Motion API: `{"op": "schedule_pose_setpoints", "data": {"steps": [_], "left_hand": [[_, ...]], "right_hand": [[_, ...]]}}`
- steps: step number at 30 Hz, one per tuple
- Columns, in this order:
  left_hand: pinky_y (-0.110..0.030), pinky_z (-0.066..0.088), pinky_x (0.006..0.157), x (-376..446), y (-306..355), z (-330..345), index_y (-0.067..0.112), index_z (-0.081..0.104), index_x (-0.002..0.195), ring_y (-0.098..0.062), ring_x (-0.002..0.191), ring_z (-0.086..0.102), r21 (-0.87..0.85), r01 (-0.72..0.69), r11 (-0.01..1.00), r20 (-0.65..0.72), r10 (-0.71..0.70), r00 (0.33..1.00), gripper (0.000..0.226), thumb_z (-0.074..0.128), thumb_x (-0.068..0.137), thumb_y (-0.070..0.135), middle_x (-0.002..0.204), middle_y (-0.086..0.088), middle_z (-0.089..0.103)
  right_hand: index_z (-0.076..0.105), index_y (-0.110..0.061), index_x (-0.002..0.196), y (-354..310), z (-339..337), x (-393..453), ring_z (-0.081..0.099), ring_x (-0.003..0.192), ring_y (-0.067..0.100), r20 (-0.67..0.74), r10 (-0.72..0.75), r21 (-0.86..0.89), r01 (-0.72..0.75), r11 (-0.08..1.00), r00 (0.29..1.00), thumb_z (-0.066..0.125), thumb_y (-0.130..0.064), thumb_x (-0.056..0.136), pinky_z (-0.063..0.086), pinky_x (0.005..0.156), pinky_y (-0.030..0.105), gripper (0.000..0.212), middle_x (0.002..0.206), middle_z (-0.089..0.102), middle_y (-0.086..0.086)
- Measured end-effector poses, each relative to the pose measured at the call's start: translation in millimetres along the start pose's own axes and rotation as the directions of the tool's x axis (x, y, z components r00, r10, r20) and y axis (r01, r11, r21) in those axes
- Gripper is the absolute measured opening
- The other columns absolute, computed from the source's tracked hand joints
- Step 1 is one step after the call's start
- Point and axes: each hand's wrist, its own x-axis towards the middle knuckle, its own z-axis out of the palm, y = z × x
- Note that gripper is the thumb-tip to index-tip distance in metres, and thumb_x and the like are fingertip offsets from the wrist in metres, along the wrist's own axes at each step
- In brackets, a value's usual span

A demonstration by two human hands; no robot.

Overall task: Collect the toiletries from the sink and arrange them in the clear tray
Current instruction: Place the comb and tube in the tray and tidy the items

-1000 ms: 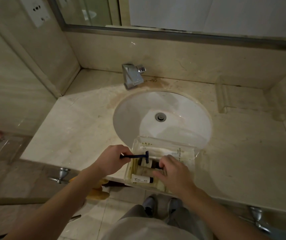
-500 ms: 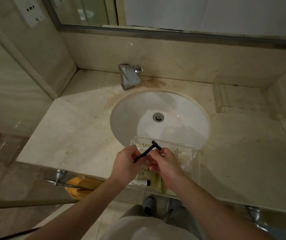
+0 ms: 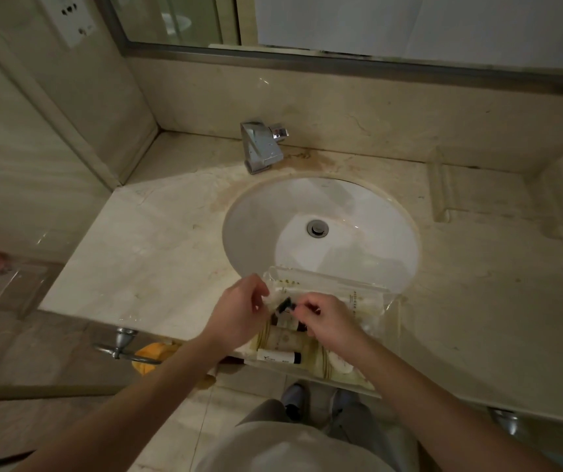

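Slim dark plastic razor (image 3: 285, 304) over clear plastic tray (image 3: 368, 294) at counter's front edge, pinched between left hand (image 3: 239, 310) and right hand (image 3: 329, 320). Light, stiff, blade-tipped: grip handle, likely clear of head.

A beige marble desk (image 3: 144, 253) fills a dim bathroom corner, stained brown around the chrome faucet (image 3: 261, 148). A metal-framed mirror (image 3: 375, 25) runs along the back wall above it. A socket plate (image 3: 72, 18) sits on the left wall, pale tiles (image 3: 178, 420) cover the floor.
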Motion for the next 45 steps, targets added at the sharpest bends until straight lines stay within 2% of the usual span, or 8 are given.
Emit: {"op": "schedule_pose_setpoints", "data": {"steps": [3, 10, 23, 27, 32, 36, 40, 45], "left_hand": [[-0.014, 0.041, 0.061, 10, -14, -8, 0.020, 0.058, 0.088, -0.008, 0.070, 0.054, 0.034, 0.035, 0.999, 0.035, -0.036, 0.999, 0.023, 0.057, 0.079, -0.001, 0.083, 0.005, 0.059], [-0.012, 0.038, 0.059, 14, -21, -13, 0.024, 0.058, 0.085, -0.004, 0.065, 0.050, 0.097, -0.003, 0.995, 0.152, -0.012, 0.988, 0.021, 0.059, 0.080, 0.003, 0.079, 0.012, 0.054], [-0.010, 0.042, 0.071, 9, -21, -12, 0.025, 0.063, 0.106, -0.004, 0.080, 0.047, 0.196, -0.180, 0.964, 0.447, 0.076, 0.892, 0.037, 0.075, 0.071, 0.029, 0.095, 0.008, 0.048], [-0.031, 0.051, 0.085, 7, -16, -8, 0.025, 0.059, 0.109, -0.015, 0.096, 0.052, 0.305, -0.183, 0.935, 0.509, 0.003, 0.861, 0.048, 0.079, 0.067, 0.036, 0.108, 0.004, 0.049], [-0.010, 0.037, 0.062, 13, -18, -11, 0.026, 0.060, 0.092, -0.003, 0.073, 0.046, 0.186, -0.169, 0.968, 0.425, 0.076, 0.902, 0.022, 0.074, 0.075, 0.026, 0.088, 0.011, 0.047], [-0.013, 0.035, 0.055, 19, -14, -9, 0.024, 0.054, 0.088, -0.005, 0.060, 0.045, 0.078, 0.027, 0.997, 0.250, -0.046, 0.967, 0.022, 0.063, 0.082, 0.005, 0.069, 0.009, 0.049], [-0.016, 0.041, 0.055, 27, -14, -5, 0.022, 0.053, 0.092, -0.009, 0.065, 0.056, -0.011, 0.246, 0.969, 0.107, -0.244, 0.964, 0.019, 0.064, 0.084, 0.009, 0.074, 0.004, 0.060], [-0.027, 0.056, 0.069, 29, -15, -1, 0.015, 0.060, 0.094, -0.017, 0.069, 0.068, 0.033, 0.388, 0.921, 0.170, -0.388, 0.906, 0.011, 0.063, 0.086, 0.021, 0.083, -0.002, 0.069]], "right_hand": [[0.067, -0.021, 0.094, 3, 6, -4, 0.053, 0.063, 0.004, 0.118, -0.103, -0.211, 0.126, 0.969, 0.988, 0.060, -0.018, 0.090, 0.045, 0.061, 0.021, 0.008, 0.077, 0.060, -0.009], [0.068, -0.017, 0.094, 10, 42, -9, 0.056, 0.084, 0.011, 0.089, -0.418, -0.545, 0.395, 0.740, 0.904, 0.061, -0.025, 0.087, 0.047, 0.075, 0.025, 0.012, 0.094, 0.061, -0.003], [0.064, -0.021, 0.070, 30, 49, -3, 0.059, 0.068, 0.012, -0.007, -0.553, -0.679, 0.402, 0.614, 0.833, 0.084, -0.033, 0.059, 0.051, 0.058, 0.025, 0.026, 0.072, 0.061, -0.007], [0.063, -0.022, 0.073, 36, 47, -3, 0.059, 0.071, 0.013, 0.015, -0.530, -0.677, 0.399, 0.619, 0.848, 0.080, -0.036, 0.063, 0.051, 0.062, 0.027, 0.024, 0.075, 0.061, -0.008], [0.059, -0.021, 0.073, 34, 31, 0, 0.052, 0.069, 0.009, -0.098, -0.496, -0.612, 0.341, 0.714, 0.863, 0.056, -0.030, 0.082, 0.047, 0.060, 0.025, 0.013, 0.075, 0.056, -0.009], [0.058, -0.022, 0.077, 30, 9, 11, 0.053, 0.071, 0.010, -0.287, -0.312, -0.479, 0.146, 0.866, 0.906, 0.056, -0.024, 0.087, 0.048, 0.063, 0.027, 0.011, 0.079, 0.054, -0.009], [0.060, -0.019, 0.080, 37, -14, 18, 0.057, 0.068, 0.011, -0.454, -0.183, -0.300, 0.044, 0.953, 0.872, 0.060, -0.018, 0.086, 0.049, 0.058, 0.027, 0.006, 0.078, 0.060, -0.006], [0.060, -0.017, 0.092, 56, -48, 13, 0.060, 0.071, 0.015, -0.595, -0.096, -0.258, -0.076, 0.963, 0.798, 0.061, -0.017, 0.086, 0.046, 0.056, 0.026, 0.006, 0.084, 0.065, -0.001]]}}
